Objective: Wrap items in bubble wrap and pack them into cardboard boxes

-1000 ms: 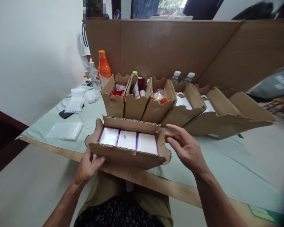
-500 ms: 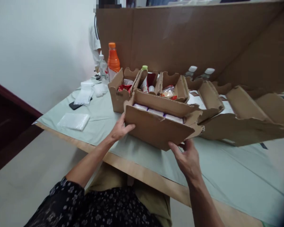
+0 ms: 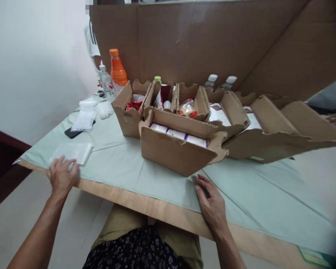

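On the left of the table, my left hand [image 3: 62,175] rests with fingers spread at the near edge of a stack of clear plastic bags [image 3: 72,151]; no grip on them shows. My right hand [image 3: 212,203] lies on the cloth by the table's front edge, fingers apart and loosely curved, holding nothing. Just beyond it stands an open cardboard box [image 3: 176,157], apart from the fingers. Inside that box sit white packs with purple edges [image 3: 176,133] in a row.
Behind stand several cardboard bins [image 3: 130,121] with packaged goods. An orange bottle [image 3: 118,69] and a clear bottle [image 3: 106,84] are at the back left. A dark phone [image 3: 72,132] lies under bubble wrap [image 3: 83,117]. A person's sleeve [image 3: 92,39] shows beside the tall cardboard panel [image 3: 168,41].
Both hands have let go of the cardboard box, which now stands on the table. My left hand has moved left to the plastic bags; my right has drawn back slightly toward me.
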Demonstrator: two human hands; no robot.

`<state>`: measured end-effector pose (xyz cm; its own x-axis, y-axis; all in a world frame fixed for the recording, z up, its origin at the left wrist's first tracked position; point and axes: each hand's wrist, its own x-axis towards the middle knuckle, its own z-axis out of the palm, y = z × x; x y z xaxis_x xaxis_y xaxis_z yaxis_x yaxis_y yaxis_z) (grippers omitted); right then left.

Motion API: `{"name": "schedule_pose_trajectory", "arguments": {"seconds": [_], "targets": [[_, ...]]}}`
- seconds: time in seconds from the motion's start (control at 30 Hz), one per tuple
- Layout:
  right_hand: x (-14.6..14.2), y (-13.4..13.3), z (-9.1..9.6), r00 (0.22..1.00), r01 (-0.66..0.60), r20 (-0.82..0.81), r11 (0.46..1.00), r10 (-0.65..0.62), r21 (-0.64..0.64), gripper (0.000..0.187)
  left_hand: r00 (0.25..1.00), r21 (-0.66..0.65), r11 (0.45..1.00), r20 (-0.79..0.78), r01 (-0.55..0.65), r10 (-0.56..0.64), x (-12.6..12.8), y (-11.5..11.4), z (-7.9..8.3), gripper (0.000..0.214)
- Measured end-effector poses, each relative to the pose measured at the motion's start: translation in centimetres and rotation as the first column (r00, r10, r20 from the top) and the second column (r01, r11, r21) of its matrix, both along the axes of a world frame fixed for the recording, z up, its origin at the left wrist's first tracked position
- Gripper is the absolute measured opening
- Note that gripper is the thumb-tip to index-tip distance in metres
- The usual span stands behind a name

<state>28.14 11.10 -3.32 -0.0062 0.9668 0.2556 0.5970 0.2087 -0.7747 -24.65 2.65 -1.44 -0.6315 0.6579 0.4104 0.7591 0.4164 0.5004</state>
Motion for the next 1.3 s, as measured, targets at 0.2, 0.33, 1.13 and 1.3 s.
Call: {"name": "schedule_pose_trajectory", "arguments": {"seconds": [0.2,0.33,1.13,1.3], "targets": [[-0.9,-1.8,1.1,0.999,0.007,-0.052,0.997,-0.003,0.073,0.027,0.974,0.061,0.998,0.224,-0.008,-0.006,4.2,1.1,2.3,0.014],[-2.8,-3.6,2.8,0.979,-0.156,-0.118,0.985,0.163,0.069,0.029,0.738,0.238,0.961,0.622,0.139,-0.261,12.8,0.6,5.5,0.029],[-4.9,-2.9,5.7,0.883,-0.403,-0.372,0.867,0.285,-0.293,0.034,0.673,0.012,0.690,0.211,0.723,-0.709,27.0,1.8,3.2,0.031],[-3.0,-3.4,5.7,0.940,-0.271,-0.291,0.911,0.180,-0.310,0.032,0.670,0.110,0.759,0.401,0.641,-0.624,24.8,3.2,2.1,0.019]]}}
